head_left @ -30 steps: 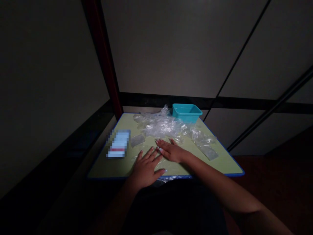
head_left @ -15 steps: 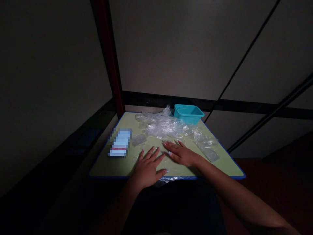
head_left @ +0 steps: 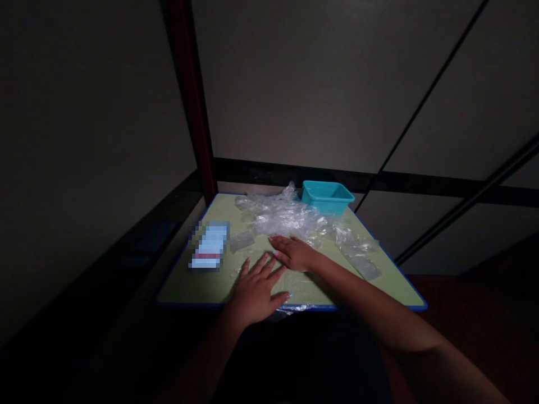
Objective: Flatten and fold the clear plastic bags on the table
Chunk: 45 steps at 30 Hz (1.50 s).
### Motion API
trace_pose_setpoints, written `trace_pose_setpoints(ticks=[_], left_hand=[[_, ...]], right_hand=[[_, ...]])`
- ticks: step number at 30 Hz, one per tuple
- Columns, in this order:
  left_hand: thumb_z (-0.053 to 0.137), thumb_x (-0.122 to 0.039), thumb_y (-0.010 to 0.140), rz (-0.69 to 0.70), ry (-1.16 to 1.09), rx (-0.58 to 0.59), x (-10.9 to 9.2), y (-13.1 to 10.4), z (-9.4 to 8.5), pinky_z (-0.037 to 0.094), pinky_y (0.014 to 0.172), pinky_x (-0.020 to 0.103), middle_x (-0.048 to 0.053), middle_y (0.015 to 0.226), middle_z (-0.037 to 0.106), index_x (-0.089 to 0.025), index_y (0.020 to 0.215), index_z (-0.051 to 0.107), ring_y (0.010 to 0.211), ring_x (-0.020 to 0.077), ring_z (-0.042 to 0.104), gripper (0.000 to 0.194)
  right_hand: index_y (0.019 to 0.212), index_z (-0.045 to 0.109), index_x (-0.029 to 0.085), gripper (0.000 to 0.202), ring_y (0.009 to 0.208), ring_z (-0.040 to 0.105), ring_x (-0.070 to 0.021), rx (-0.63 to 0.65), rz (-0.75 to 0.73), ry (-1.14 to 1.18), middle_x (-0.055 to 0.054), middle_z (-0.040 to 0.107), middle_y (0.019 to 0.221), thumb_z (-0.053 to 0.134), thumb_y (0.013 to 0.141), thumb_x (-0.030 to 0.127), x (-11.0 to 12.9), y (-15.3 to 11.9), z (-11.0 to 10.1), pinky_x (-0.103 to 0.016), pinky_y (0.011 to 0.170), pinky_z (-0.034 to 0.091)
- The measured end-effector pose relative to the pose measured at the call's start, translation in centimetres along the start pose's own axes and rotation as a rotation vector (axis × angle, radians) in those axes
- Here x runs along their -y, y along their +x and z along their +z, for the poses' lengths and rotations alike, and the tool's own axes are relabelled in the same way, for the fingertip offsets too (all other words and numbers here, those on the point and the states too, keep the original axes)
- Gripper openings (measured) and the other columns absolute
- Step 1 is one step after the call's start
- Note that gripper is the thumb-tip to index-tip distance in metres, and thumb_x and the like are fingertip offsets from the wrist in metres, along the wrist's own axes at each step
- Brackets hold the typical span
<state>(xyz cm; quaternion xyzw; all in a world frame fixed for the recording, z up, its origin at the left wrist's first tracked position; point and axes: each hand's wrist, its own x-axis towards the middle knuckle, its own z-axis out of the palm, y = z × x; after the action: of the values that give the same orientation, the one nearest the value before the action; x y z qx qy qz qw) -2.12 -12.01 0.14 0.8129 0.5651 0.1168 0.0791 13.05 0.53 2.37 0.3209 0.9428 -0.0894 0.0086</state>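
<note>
My left hand lies flat with spread fingers near the front edge of the small light-green table, on a thin clear plastic sheet. Just beyond its fingertips, my right hand rests palm down, its fingers stretched to the left and holding nothing. A heap of crumpled clear plastic bags lies behind both hands. To the left of my right hand is a small flat clear packet. Another flat clear bag sits to the right, beyond my right forearm.
A turquoise plastic basket stands at the table's back right corner. On the left side lies a blurred-out phone-like object. Wall panels rise behind the table and to its left.
My right hand has slid left, closer above the fingertips of my left hand. My left hand stays in place. The whole view has shifted very slightly.
</note>
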Motion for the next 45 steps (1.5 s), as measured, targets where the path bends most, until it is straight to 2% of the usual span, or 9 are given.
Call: trace_pose_setpoints(ticks=[4, 9, 13, 17, 21, 25, 30, 36, 45], left_hand=[[0.047, -0.058, 0.088, -0.004, 0.017, 0.006, 0.0, 0.0, 0.0, 0.012, 0.112, 0.06, 0.006, 0.154, 0.029, -0.03, 0.143, 0.038, 0.143, 0.0295, 0.02, 0.062], [0.047, -0.059, 0.088, 0.024, 0.011, -0.073, 0.6, 0.0, 0.6, 0.016, 0.112, 0.058, 0.007, 0.154, 0.028, -0.03, 0.143, 0.038, 0.144, 0.03, 0.017, 0.063], [0.046, -0.054, 0.09, 0.053, -0.033, -0.149, 1.0, 0.1, 0.6, 0.017, 0.112, 0.057, 0.011, 0.153, 0.031, -0.025, 0.144, 0.037, 0.143, 0.0296, 0.02, 0.062], [0.048, -0.04, 0.091, 0.091, -0.096, -0.261, 1.2, -0.4, 0.0, 0.018, 0.113, 0.054, 0.012, 0.147, 0.042, -0.02, 0.138, 0.045, 0.138, 0.0274, 0.032, 0.05], [0.054, -0.034, 0.087, 0.149, -0.095, -0.311, 2.1, -2.1, -0.6, 0.024, 0.111, 0.053, 0.012, 0.137, 0.053, -0.019, 0.129, 0.054, 0.129, 0.0282, 0.045, 0.045], [0.064, -0.045, 0.079, 0.193, -0.039, -0.294, 3.4, -4.4, -0.6, 0.032, 0.108, 0.049, 0.013, 0.134, 0.055, -0.017, 0.126, 0.056, 0.125, 0.0306, 0.048, 0.056], [0.068, -0.054, 0.075, 0.099, 0.134, -0.247, 4.9, -6.8, 0.0, 0.023, 0.111, 0.056, 0.015, 0.142, 0.048, -0.017, 0.138, 0.044, 0.131, 0.0335, 0.043, 0.077], [0.053, -0.027, 0.088, 0.012, 0.223, -0.221, 5.3, -7.6, 0.7, 0.017, 0.113, 0.055, 0.011, 0.143, 0.048, -0.021, 0.14, 0.043, 0.133, 0.0286, 0.042, 0.054], [0.052, -0.033, 0.091, 0.037, 0.126, -0.2, 5.6, -7.9, 0.7, 0.025, 0.111, 0.053, 0.008, 0.136, 0.055, -0.024, 0.132, 0.053, 0.128, 0.0266, 0.049, 0.042]], right_hand=[[0.148, 0.028, 0.019, 0.054, 0.142, 0.022, -0.0249, -0.054, 0.014, 0.013, -0.012, 0.027, 0.154, 0.029, 0.099, 0.042, 0.5, -1.3, -1.2, -0.053, 0.112, 0.023], [0.151, 0.019, 0.023, 0.059, 0.143, 0.018, -0.0248, -0.149, -0.014, 0.059, -0.01, 0.02, 0.156, 0.033, 0.098, 0.046, 0.9, -7.7, -2.2, -0.054, 0.113, 0.021], [0.152, 0.01, 0.028, 0.064, 0.143, 0.019, -0.0254, -0.136, 0.033, 0.076, -0.009, 0.02, 0.156, 0.038, 0.097, 0.047, 0.7, -13.0, -1.0, -0.056, 0.113, 0.021], [0.152, 0.003, 0.026, 0.08, 0.143, 0.019, -0.0278, -0.161, 0.045, 0.022, -0.011, 0.018, 0.156, 0.046, 0.091, 0.055, 1.1, -15.9, 1.2, -0.058, 0.113, 0.018], [0.152, 0.001, 0.026, 0.086, 0.141, 0.024, -0.0274, -0.222, 0.021, -0.061, -0.01, 0.022, 0.155, 0.054, 0.089, 0.049, 2.3, -16.5, 3.5, -0.057, 0.114, 0.014], [0.152, 0.001, 0.024, 0.079, 0.139, 0.032, -0.0238, -0.275, 0.012, -0.135, -0.009, 0.031, 0.152, 0.051, 0.091, 0.033, 2.7, -16.4, 5.5, -0.055, 0.115, 0.009], [0.151, 0.007, 0.024, 0.071, 0.134, 0.04, -0.0221, -0.394, 0.038, -0.223, -0.009, 0.039, 0.148, 0.047, 0.093, 0.026, 2.2, -16.8, 7.0, -0.054, 0.115, 0.005], [0.15, 0.015, 0.028, 0.062, 0.132, 0.042, -0.0211, -0.514, 0.089, -0.221, -0.008, 0.042, 0.146, 0.043, 0.096, 0.023, 2.9, -16.5, 7.4, -0.053, 0.114, -0.006], [0.149, 0.02, 0.032, 0.063, 0.12, 0.056, -0.0199, -0.622, 0.006, -0.161, -0.005, 0.058, 0.132, 0.045, 0.094, 0.014, 2.7, -15.8, 8.2, -0.051, 0.116, 0.002]])
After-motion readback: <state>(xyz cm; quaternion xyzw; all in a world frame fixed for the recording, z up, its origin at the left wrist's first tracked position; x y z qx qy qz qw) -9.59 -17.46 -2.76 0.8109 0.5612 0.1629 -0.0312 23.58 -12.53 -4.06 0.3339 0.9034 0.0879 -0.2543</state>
